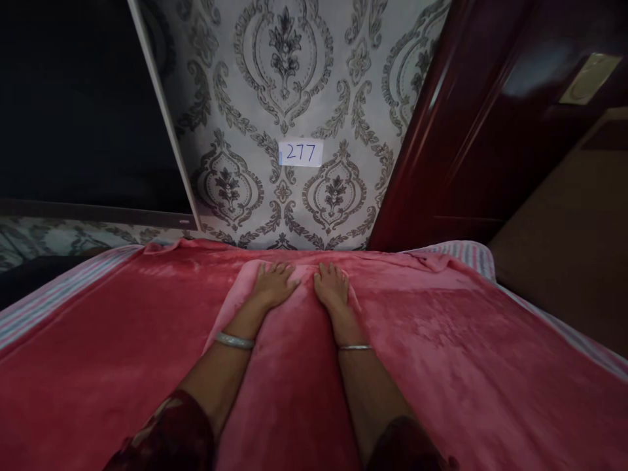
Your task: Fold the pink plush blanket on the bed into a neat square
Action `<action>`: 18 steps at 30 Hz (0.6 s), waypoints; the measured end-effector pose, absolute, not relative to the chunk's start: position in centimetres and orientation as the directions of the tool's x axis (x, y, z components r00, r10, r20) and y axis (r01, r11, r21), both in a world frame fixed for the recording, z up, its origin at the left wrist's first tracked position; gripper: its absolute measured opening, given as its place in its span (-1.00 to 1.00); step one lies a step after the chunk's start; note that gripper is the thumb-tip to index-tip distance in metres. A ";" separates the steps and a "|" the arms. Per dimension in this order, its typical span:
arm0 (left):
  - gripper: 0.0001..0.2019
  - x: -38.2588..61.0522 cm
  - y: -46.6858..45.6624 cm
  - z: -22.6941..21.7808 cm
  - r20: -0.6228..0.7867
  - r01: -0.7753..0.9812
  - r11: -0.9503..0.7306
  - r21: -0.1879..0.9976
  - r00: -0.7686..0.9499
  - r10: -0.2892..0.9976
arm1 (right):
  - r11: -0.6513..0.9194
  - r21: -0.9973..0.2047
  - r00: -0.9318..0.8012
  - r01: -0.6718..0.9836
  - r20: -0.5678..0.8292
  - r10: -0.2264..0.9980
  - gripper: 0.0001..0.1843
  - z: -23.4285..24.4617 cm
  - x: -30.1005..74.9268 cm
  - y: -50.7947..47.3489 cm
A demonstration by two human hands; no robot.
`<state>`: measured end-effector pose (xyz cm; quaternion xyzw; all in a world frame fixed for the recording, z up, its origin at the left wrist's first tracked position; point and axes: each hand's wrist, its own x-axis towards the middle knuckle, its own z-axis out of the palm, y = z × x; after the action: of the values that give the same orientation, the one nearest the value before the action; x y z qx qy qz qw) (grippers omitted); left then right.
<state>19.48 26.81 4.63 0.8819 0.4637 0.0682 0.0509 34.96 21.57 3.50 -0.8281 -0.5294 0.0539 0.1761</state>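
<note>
Left hand (pixel 275 286) and right hand (pixel 332 286) lie flat, fingers spread, on the folded blanket (pixel 292 366): apparently smoothing; next move needs even pressure.

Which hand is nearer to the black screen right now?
The left. The left hand lies flat on the red blanket, below the black screen and to its right; the right hand lies on the blanket too, farther right.

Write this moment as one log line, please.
left hand: palm down on raised red fabric | right hand: palm down, same fabric | wall card: 277
</note>
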 end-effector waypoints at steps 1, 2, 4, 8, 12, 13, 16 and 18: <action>-0.43 19.1 27.1 4.5 0.079 0.852 -0.504 0.139 0.498 0.864 | -0.378 -0.354 0.435 0.855 0.095 0.895 -0.42 3.5 34.9 21.5; -0.43 18.6 27.5 4.5 0.076 0.886 -0.444 0.131 0.438 0.896 | -0.379 -0.358 0.437 0.853 0.094 0.895 -0.42 3.5 34.9 21.5; -0.42 17.4 28.3 4.7 0.056 0.930 -0.338 0.148 0.333 0.941 | -0.379 -0.367 0.439 0.850 0.095 0.893 -0.42 3.5 35.0 21.5; -0.35 15.3 29.8 4.6 0.006 0.948 -0.165 0.274 0.170 0.985 | -0.365 -0.383 0.430 0.849 0.100 0.897 -0.42 3.3 35.2 21.6; -0.35 14.5 30.0 4.4 -0.004 0.947 -0.107 0.304 0.113 0.994 | -0.374 -0.380 0.434 0.846 0.084 0.897 -0.41 3.3 35.1 21.6; -0.35 14.5 29.8 4.7 -0.003 0.947 -0.095 0.305 0.101 0.995 | -0.377 -0.380 0.436 0.845 0.079 0.897 -0.41 3.4 35.1 21.5; -0.30 14.7 28.4 6.4 0.005 0.955 -0.064 0.291 0.065 0.998 | -0.378 -0.398 0.444 0.836 0.086 0.892 -0.39 4.4 34.8 21.0; -0.30 15.0 26.9 8.0 0.040 0.960 -0.085 0.268 0.077 0.996 | -0.374 -0.416 0.455 0.829 0.112 0.883 -0.39 5.6 34.7 20.4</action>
<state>15.01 26.87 8.04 0.7289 0.6708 0.1067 0.0859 34.67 20.36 5.57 -0.8264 -0.5181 0.0645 0.2110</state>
